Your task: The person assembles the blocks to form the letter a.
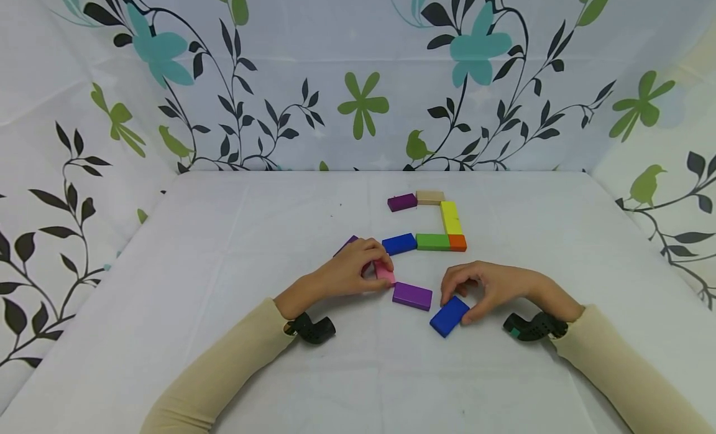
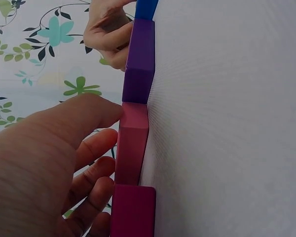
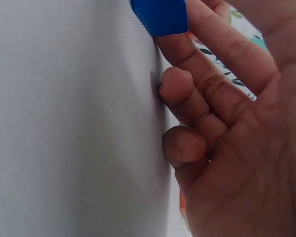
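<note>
Asker: "What is at the left?"

Describer: "A beige sleeve (image 1: 224, 372) with a black wrist device (image 1: 314, 329) reaches in; beyond it, a dark purple block (image 1: 345, 243) is partly hidden behind the left hand (image 1: 352, 267); that hand's fingers and thumb are curled, pinching a flat pink rectangular block (image 1: 384, 273); in the left wrist view, a glossy magenta rectangular block (image 2: 133, 212) sits at the pink block's near end."

Asker: "And the middle?"

Describer: "Farther back is a flat blue rectangular block (image 1: 399, 244); beyond it, a plum-coloured block (image 1: 403, 202); nearer the person, a violet rectangular block (image 1: 412, 296) touches the pink one at a corner; next comes a tan, wood-coloured block (image 1: 430, 198), touching the plum one; then a long green block (image 1: 433, 242), touching the farther blue one."

Asker: "And the right?"

Describer: "A second blue block (image 1: 450, 316), glossy and rectangular, lies at an angle just beside the violet one; a yellow rectangular strip (image 1: 450, 218) runs from the tan block to a small orange block (image 1: 457, 242) at the green one's end; last, the right hand (image 1: 495, 285) grasps the second blue block between thumb and fingers; everything rests on white cloth (image 1: 313, 384)."
</note>
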{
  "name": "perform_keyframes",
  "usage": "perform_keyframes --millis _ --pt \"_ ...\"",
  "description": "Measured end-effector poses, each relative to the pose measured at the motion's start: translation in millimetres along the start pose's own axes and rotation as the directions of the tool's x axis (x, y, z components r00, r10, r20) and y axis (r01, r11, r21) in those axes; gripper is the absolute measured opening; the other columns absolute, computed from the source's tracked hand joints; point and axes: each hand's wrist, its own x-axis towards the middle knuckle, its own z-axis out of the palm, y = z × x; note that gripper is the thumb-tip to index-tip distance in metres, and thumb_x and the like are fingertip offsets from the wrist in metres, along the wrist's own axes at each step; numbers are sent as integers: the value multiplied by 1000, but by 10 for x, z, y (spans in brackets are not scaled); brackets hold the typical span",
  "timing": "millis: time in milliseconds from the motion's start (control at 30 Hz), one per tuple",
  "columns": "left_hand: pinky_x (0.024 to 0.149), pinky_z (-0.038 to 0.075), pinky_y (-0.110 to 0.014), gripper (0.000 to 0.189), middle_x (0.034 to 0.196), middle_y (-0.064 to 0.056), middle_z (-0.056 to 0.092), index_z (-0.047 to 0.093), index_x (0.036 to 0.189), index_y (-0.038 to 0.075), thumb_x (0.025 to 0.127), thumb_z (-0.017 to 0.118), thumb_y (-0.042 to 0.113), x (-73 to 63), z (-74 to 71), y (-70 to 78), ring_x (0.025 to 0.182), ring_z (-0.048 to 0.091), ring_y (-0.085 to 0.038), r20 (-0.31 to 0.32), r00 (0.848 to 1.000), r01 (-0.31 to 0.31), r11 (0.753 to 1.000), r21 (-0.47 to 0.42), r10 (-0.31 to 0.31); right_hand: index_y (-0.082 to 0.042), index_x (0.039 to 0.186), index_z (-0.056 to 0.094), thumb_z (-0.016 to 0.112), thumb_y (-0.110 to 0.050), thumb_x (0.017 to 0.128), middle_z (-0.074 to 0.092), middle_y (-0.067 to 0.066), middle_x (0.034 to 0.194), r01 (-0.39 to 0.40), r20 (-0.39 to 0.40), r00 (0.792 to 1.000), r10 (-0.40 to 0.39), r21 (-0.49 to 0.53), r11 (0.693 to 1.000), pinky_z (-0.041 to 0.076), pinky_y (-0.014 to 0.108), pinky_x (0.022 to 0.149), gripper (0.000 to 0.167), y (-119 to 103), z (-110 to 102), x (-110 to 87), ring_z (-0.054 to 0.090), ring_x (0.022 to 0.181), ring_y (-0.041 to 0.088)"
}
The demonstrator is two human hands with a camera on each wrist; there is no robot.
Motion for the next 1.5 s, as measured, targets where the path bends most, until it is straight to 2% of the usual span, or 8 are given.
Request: perform_keyframes --millis 400,733,1067,1500 --pt "101 39 -40 21 110 0 60 68 103 16 88 73 29 5 0 -6 112 51 -17 0 1000 13 1000 5 -13 -14 109 67 78 -10 82 61 5 104 -39 -16 999 38 -20 999 48 27 72 29 11 -33 -32 53 87 16" --pt "100 39 -40 21 109 1 60 69 102 16 88 73 29 7 -4 0 111 51 -17 -6 1000 14 1000 7 -14 -15 109 65 77 -11 83 59 3 97 -59 -16 998 58 -53 997 46 27 67 29 30 -95 -89 52 81 19" --pt "100 39 -39 21 110 0 60 68 103 16 88 73 29 17 6 -19 111 51 -17 1 1000 11 1000 3 -11 -11 107 64 77 -7 82 58 4 90 -100 -87 992 97 -39 994 44 27 60 29 40 -108 -118 51 72 19" --pt "100 39 -40 21 111 0 60 68 103 16 88 73 29 3 5 -5 112 50 -18 4 1000 22 1000 -7 -22 -9 107 62 78 -7 82 59 3 87 -114 -128 986 107 -42 993 43 26 57 30 89 -105 -120 51 69 19"
